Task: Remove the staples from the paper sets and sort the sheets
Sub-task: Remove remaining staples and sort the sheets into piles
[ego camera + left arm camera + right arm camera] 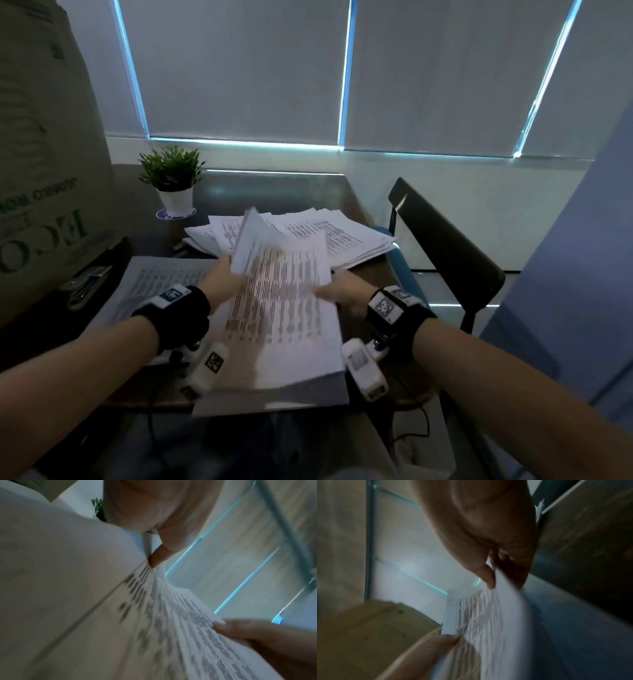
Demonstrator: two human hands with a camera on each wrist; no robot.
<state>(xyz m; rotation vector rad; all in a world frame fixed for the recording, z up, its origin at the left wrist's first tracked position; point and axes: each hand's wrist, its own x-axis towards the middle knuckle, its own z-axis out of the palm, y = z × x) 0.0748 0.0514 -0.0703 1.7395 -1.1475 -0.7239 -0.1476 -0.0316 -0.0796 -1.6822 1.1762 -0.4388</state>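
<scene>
The printed paper set (281, 308) was held up over the near part of the bench (301, 192), between both hands, its pages blurred and one sheet at the far left corner lifted and curling upward. The left hand (224, 284) pinched the set at its far left corner, thumb on the printed face as the left wrist view showed. The right hand (346, 294) gripped the right edge, thumb on top and fingers (513, 566) curled beneath the sheets. Under the held set lay a flat stack of sheets (274, 397) reaching the near edge of the bench. To the left lay another printed sheet (154, 284), partly covered by the left wrist. Farther back, a loose heap of printed papers (335, 236) spread toward the right edge of the bench. A metal tool (85, 281), too dim to identify, lay at the left, beside a large cardboard box (44, 154). A small potted plant (173, 181) stood at the far left of the bench. A dark chair (442, 240) stood to the right, and closed blinds (246, 68) covered the windows behind.
</scene>
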